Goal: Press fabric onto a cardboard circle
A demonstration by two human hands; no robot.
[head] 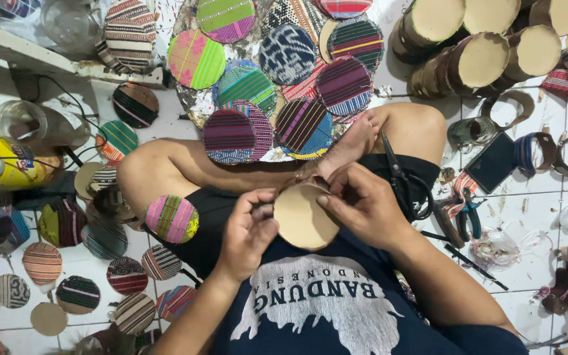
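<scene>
I sit cross-legged on a white tiled floor and hold a plain tan cardboard disc (302, 220) over my lap with both hands. My left hand (248, 231) grips its left edge with curled fingers. My right hand (365, 205) pinches the disc's upper right rim. Black scissors (403, 179) lie on my right thigh, just beside my right hand. A pink and green striped fabric disc (171, 218) rests against my left thigh.
Several striped fabric-covered discs (288, 85) lie spread ahead of my knees and others to my left (126, 274). Cardboard cylinders (474, 60) are stacked at the upper right. Pliers (465, 217), cardboard rings (539, 151) and a yellow glue bottle (14, 164) sit around me.
</scene>
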